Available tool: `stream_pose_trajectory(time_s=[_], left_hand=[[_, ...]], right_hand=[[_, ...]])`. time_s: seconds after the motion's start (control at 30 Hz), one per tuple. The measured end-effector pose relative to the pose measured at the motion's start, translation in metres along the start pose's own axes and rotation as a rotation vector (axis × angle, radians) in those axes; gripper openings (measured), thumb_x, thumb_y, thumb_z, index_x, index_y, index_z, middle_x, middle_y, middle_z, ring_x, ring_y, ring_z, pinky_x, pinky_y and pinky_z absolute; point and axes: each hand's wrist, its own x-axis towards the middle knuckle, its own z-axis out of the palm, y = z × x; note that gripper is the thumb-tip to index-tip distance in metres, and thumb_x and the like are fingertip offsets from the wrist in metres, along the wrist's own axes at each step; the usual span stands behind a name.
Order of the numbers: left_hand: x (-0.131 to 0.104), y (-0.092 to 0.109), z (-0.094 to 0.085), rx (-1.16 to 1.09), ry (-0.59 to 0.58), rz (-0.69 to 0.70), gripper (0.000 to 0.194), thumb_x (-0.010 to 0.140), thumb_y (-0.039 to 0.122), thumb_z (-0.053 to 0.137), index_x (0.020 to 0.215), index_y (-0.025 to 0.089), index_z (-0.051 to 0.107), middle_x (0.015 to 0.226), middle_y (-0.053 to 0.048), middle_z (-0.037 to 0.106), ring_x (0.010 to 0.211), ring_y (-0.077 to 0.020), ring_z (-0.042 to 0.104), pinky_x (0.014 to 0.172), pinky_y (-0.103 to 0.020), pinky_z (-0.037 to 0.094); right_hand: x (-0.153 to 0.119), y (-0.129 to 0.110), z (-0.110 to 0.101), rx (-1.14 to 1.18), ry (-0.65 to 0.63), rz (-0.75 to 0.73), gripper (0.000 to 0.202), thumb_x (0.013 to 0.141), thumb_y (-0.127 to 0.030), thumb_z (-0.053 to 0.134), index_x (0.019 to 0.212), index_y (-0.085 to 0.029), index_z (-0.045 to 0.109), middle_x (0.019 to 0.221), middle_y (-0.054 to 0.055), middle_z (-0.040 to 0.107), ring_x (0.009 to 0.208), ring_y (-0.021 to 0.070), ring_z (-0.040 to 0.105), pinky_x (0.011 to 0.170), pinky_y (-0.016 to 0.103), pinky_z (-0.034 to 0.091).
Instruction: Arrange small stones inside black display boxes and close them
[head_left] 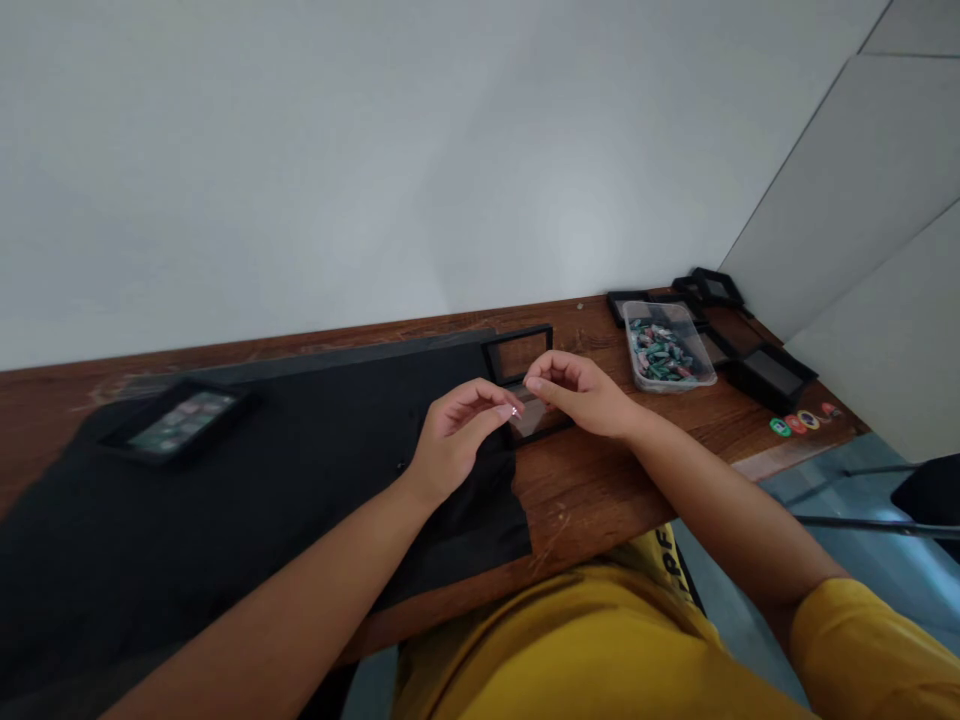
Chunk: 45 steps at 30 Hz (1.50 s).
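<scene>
My left hand (pixel 461 435) pinches a small shiny piece (pixel 515 412) between thumb and fingertips. Just to its right, my right hand (pixel 581 392) is closed in a pinch, and whatever its fingertips hold is too small to make out. Under and behind both hands lies an open black frame box (pixel 519 354) with a clear window, partly hidden by the fingers. It rests at the right edge of a black cloth (pixel 330 470).
A clear plastic tub (pixel 667 347) of small green and pink wrapped pieces stands right of my hands. Black frames (pixel 772 376) lie beyond it, near round coloured stickers (pixel 795 424). A filled black frame (pixel 180 420) sits on the cloth at left. The wooden table (pixel 592 490) meets a wall.
</scene>
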Motion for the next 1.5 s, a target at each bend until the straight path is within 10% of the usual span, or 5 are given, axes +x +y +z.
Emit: stream_pose_trajectory(time_s=[0.73,1.1,1.5], left_hand=[[0.015,-0.037,-0.008,0.641,-0.122,0.113,0.019,0.090,0.038,0.059,0.083,0.024,0.070,0.084,-0.006,0.075,0.083,-0.0262,0.065,0.078,-0.040,0.051],[0.001,-0.007,-0.009,0.602,-0.018,0.247,0.034,0.089,0.044,0.069,0.115,0.022,0.071,0.091,-0.003,0.071,0.083,-0.0207,0.064,0.081,-0.036,0.055],[0.001,-0.006,0.000,0.617,0.049,0.370,0.020,0.095,0.035,0.069,0.104,0.021,0.079,0.093,-0.005,0.078,0.087,-0.0209,0.069,0.085,-0.037,0.055]], right_hand=[[0.004,0.010,-0.005,0.213,0.099,0.164,0.032,0.078,-0.042,0.087,0.083,-0.019,0.065,0.078,-0.001,0.071,0.074,0.0110,0.068,0.078,0.027,0.059],[0.004,-0.003,-0.004,0.377,0.235,0.431,0.017,0.085,-0.021,0.084,0.084,-0.017,0.068,0.078,0.000,0.077,0.069,0.0099,0.076,0.071,0.020,0.062],[0.000,-0.005,-0.002,0.460,0.127,0.513,0.011,0.087,-0.017,0.081,0.084,-0.015,0.071,0.074,0.001,0.078,0.066,0.0086,0.075,0.071,0.017,0.064]])
